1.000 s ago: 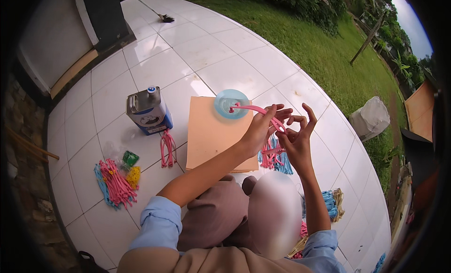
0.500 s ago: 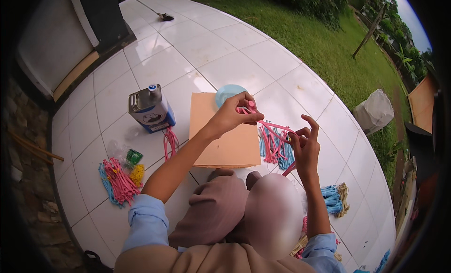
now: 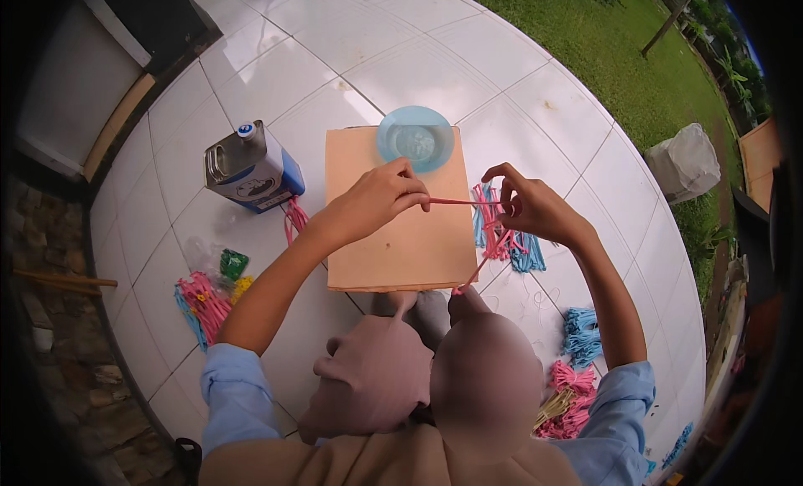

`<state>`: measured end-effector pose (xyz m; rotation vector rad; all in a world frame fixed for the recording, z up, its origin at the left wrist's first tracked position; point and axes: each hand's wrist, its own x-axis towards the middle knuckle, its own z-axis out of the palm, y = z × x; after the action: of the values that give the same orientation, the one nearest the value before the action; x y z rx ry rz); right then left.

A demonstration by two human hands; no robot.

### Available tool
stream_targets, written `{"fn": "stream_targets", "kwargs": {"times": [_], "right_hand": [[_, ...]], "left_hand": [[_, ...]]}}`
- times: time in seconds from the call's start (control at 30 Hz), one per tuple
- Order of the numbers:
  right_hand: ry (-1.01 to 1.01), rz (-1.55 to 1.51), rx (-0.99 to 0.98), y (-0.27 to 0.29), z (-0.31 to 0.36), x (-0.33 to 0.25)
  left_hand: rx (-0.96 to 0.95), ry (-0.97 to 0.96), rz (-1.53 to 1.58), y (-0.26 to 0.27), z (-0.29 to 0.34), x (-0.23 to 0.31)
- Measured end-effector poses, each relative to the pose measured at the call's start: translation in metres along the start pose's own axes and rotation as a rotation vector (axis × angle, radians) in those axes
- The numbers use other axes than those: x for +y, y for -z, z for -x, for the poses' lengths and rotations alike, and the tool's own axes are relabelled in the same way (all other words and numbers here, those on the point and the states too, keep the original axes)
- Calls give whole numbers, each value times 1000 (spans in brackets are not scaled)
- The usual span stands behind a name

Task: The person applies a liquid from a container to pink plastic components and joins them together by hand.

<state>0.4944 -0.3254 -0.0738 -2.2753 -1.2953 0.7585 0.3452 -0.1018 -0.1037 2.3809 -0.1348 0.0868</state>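
A thin pink cord runs taut and nearly level between my hands, above the tan board. My left hand pinches its left end over the board. Thumb and fingers of my right hand close on the cord beyond the board's right edge. From there a pink strand slants down to the board's near right corner, by my knee. A light blue translucent bowl sits on the far part of the board. Under my right hand lie bundles of pink and blue cords on the tiles.
At left stands a blue and white metal can with pink cords beside it. Nearer lie pink cords and a green packet. Blue bundles and pink and tan bundles are at right. A white sack stands by the grass.
My hands have moved down and nearer, and the cord between them now lies level and taut. The view has shifted, so the whole bowl shows.
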Motion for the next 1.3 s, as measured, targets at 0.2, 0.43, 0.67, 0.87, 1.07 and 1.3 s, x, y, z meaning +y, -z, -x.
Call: {"fn": "stream_targets", "kwargs": {"times": [0.2,0.43,0.67,0.87,1.07,1.3], "right_hand": [[32,-249,-234,-24,-53,52],[92,-549,-282,-35,-84,86],[77,-654,-152,-44,-85,92],[174,-466,19,-58,-80,98],[176,-290,169,-60,-65,92],[279,-285,311,-74,-56,93]], "left_hand": [[42,66,76,-41,-9,-37],[29,18,-137,-49,-6,-63],[83,-51,-353,-47,-14,-71],[92,-125,-463,-45,-16,-69],[75,-55,-466,-46,-12,-59],[99,-62,-582,-57,-6,-53]]}}
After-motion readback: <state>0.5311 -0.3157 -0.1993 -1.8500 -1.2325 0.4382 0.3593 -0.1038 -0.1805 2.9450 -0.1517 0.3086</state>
